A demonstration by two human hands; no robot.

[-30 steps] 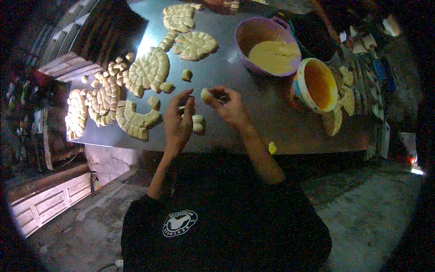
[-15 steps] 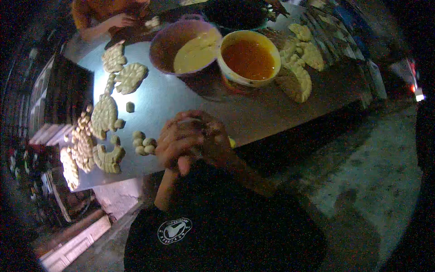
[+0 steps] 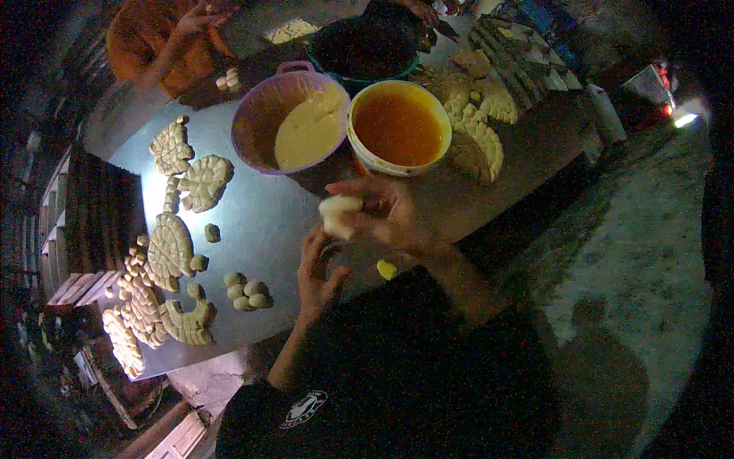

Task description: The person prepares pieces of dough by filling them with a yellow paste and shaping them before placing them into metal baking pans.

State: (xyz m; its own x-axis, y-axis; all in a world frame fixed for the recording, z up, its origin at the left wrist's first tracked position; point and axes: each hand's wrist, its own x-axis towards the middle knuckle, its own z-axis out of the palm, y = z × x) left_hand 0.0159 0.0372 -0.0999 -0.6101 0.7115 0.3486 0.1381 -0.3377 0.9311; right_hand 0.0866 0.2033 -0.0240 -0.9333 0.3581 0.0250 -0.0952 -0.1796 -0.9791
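Observation:
My right hand (image 3: 394,216) grips a pale piece of dough (image 3: 339,216) above the metal table, near the two tubs. The dough is blurred by motion. Just below and to its left is my left hand (image 3: 315,277), fingers apart and curved, with nothing seen in it. A small cluster of round dough balls (image 3: 246,293) sits left of that hand. By my right wrist lies a small yellow lump (image 3: 387,269). Beyond my hands stand a purple tub (image 3: 243,141) with a pale yellow mass inside and a white tub (image 3: 397,166) of orange liquid.
Flattened, segmented dough pieces (image 3: 170,243) and small dough lumps line the left of the metal table (image 3: 260,222). More dough pieces (image 3: 489,153) lie at the right. A dark basin (image 3: 363,50) stands at the back. A person in orange (image 3: 157,46) is at the far left.
My hands were clasped together and have come apart. A pale piece of dough now shows in the right hand, and the left has opened. The view has shifted slightly.

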